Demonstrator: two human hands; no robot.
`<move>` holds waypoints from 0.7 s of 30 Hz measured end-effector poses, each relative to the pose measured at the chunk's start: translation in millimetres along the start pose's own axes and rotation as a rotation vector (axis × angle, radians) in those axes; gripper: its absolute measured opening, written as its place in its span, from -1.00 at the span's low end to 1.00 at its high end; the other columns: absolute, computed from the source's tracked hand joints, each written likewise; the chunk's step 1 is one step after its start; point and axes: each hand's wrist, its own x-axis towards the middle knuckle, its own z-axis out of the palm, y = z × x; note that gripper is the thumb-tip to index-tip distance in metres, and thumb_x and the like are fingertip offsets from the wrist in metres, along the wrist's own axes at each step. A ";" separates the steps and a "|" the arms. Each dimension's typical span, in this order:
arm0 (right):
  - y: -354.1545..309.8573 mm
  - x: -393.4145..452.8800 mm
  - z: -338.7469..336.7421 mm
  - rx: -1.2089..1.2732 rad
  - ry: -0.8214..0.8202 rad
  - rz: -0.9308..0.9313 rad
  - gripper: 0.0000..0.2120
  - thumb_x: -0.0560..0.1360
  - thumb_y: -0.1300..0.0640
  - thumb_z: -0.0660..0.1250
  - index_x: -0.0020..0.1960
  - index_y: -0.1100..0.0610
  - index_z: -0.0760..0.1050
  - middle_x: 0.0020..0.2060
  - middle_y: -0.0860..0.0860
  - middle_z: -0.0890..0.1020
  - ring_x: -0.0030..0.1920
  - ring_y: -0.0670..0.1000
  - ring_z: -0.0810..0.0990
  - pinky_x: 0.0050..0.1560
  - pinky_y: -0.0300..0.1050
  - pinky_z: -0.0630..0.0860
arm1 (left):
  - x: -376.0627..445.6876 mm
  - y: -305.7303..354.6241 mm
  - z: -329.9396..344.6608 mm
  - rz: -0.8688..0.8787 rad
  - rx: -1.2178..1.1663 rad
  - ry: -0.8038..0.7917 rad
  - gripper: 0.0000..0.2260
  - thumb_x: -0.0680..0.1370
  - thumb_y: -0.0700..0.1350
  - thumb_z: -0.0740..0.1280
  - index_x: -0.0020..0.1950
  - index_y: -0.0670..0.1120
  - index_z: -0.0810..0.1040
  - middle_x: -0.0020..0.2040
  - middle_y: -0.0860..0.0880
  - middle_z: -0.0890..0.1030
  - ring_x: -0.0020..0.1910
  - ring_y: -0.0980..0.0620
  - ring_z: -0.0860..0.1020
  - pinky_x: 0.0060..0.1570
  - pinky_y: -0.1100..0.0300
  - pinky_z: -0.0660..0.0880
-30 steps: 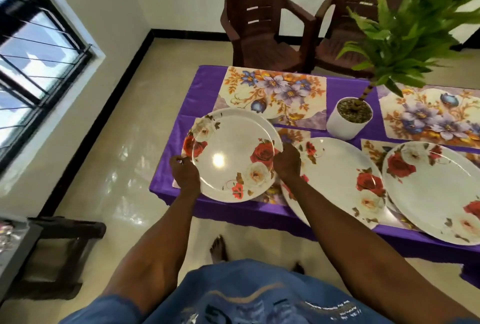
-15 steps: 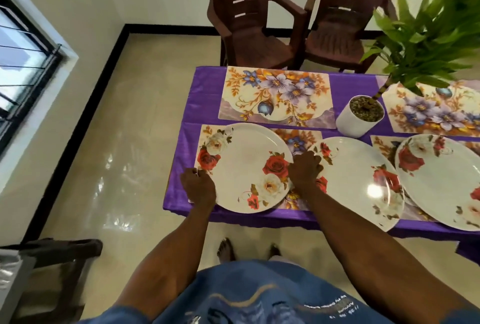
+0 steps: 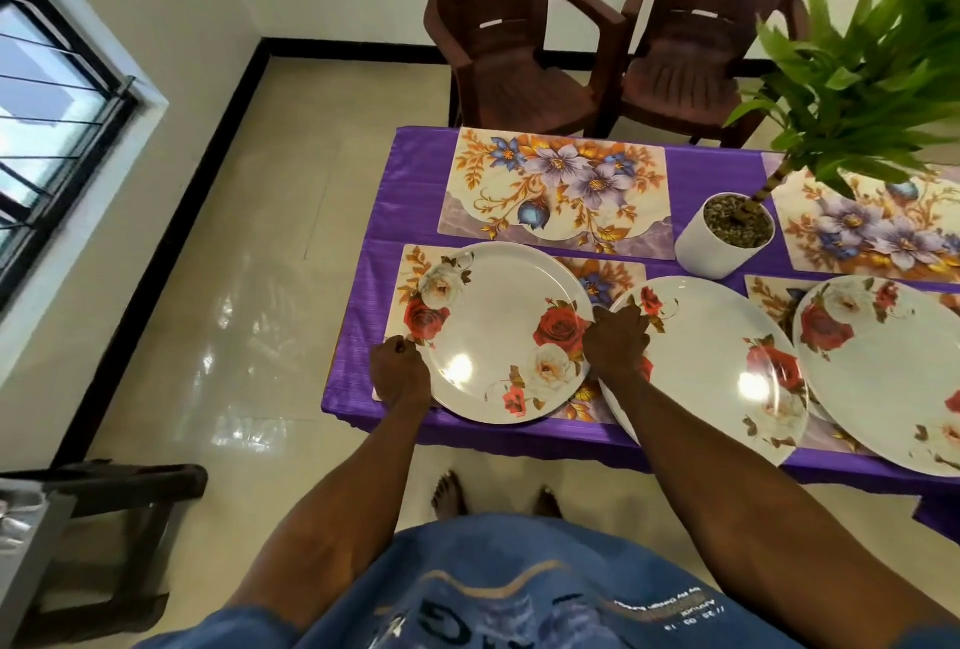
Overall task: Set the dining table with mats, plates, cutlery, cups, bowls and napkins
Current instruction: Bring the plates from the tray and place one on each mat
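— Where is the plate (image 3: 498,331), and how is it held?

— It lies on the near-left mat (image 3: 410,263) on the table (image 3: 374,253). Its left rim is gripped by the curled left hand (image 3: 399,372); its right rim is pinched by the right hand (image 3: 615,340).

— How is the step best finished?

— The plate should probably be centred on the mat, kept clear of the neighbouring plate (image 3: 711,367) just beside it, and then released evenly.

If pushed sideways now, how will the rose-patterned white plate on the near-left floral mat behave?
The rose-patterned white plate looks rigid and glossy, judging by the glare spot, so it would probably slide on the smooth floral mat rather than tip. It sits flat and shallow. Its right rim nears the neighbouring plate, so they could knock together.
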 end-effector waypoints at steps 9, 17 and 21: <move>11.7 -1.9 -11.3 0.119 -0.055 -0.065 -0.61 0.57 0.02 0.30 0.37 0.09 0.47 0.43 0.15 0.37 0.43 0.17 0.31 0.46 0.12 0.24 | -0.8 1.9 2.9 -0.027 0.024 -0.006 -0.77 0.62 -0.11 0.29 0.17 -0.23 0.60 0.10 -0.19 0.63 0.11 -0.16 0.58 0.04 0.04 0.49; 9.7 -10.1 -16.8 0.162 -0.053 -0.059 -0.57 0.55 0.07 0.35 0.39 0.11 0.43 0.44 0.13 0.34 0.43 0.17 0.31 0.43 0.07 0.27 | 0.1 1.6 -0.1 -0.032 0.070 -0.024 -0.74 0.62 -0.07 0.31 0.20 -0.21 0.59 0.14 -0.20 0.63 0.16 -0.19 0.56 0.16 -0.07 0.48; 15.5 -14.8 -15.1 0.074 -0.047 -0.097 -0.57 0.55 -0.04 0.33 0.38 0.08 0.45 0.43 0.13 0.35 0.42 0.16 0.30 0.43 0.08 0.26 | 1.0 0.7 -3.3 -0.021 0.116 -0.044 -0.72 0.61 -0.04 0.32 0.21 -0.20 0.58 0.15 -0.19 0.62 0.17 -0.20 0.56 0.19 -0.11 0.48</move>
